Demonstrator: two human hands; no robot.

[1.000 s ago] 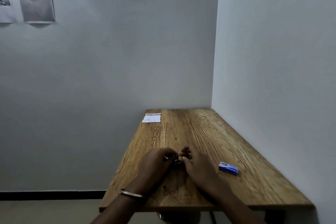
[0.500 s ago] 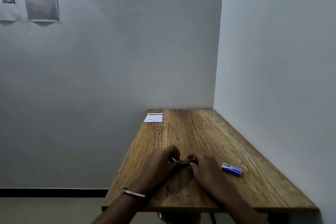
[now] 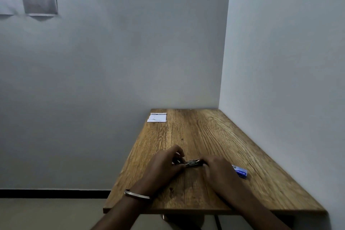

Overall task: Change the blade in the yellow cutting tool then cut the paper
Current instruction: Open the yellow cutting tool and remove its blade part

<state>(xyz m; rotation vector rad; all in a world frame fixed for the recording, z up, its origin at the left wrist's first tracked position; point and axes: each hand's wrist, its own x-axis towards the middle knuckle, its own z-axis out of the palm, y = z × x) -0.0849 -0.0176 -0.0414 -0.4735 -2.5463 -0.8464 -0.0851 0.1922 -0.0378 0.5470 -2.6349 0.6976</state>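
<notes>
I see my left hand (image 3: 164,164) and right hand (image 3: 217,169) curled, each pinching one end of the dark cutting tool (image 3: 192,162) low over the wooden table (image 3: 214,136). The paper (image 3: 156,117) lies far back.

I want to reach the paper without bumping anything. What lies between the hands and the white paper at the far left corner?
Only bare wooden table, per the head view, separates the paper from the hands.

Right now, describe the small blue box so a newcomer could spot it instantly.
Start at the wooden table set in the corner of the room. Near its front, just past the right hand toward the side wall, lies the small blue box. It is the only blue thing there; the paper at the far left corner is white.
</notes>
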